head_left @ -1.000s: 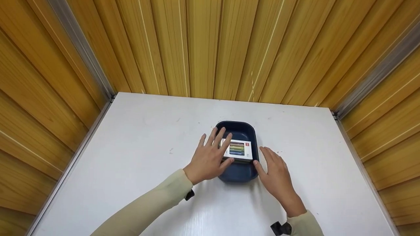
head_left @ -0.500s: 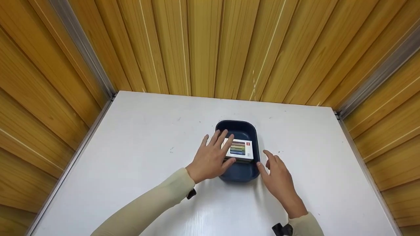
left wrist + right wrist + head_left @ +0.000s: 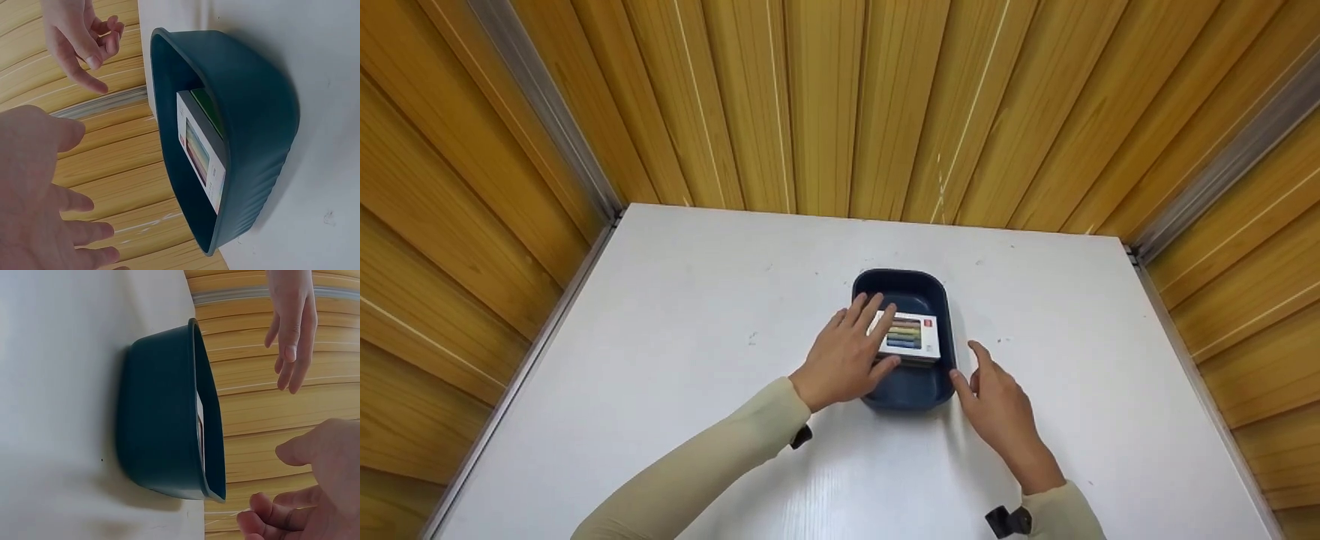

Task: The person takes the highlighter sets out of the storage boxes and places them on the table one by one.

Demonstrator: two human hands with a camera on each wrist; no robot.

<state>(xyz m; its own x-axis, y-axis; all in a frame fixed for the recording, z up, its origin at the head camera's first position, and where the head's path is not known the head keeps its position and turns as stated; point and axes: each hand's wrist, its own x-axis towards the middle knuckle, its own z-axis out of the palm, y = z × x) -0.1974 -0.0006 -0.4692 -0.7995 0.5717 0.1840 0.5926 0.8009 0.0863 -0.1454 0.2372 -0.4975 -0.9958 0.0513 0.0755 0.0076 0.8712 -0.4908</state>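
Note:
A dark blue-green plastic basket (image 3: 910,394) sits on the white table, holding a white box (image 3: 913,337) with a panel of coloured strips on its front. Under that box a green edge shows in the left wrist view. My left hand (image 3: 844,352) hovers over the basket's left side with fingers spread, covering part of the box in the head view. In the left wrist view a gap separates this hand (image 3: 34,185) from the rim. My right hand (image 3: 997,401) is just right of the basket, fingers loosely bent and holding nothing. The right wrist view shows mostly the basket's outer wall (image 3: 160,410).
The white table (image 3: 697,300) carries small dark marks. Wood-patterned panels (image 3: 825,105) stand behind it and on both sides, with metal strips (image 3: 547,105) in the corners. A black wrist strap (image 3: 1009,521) shows at my right sleeve.
My right hand has drawn slightly right, its fingers going from straighter to more bent. My left hand has shifted slightly right above the basket. The box stays inside.

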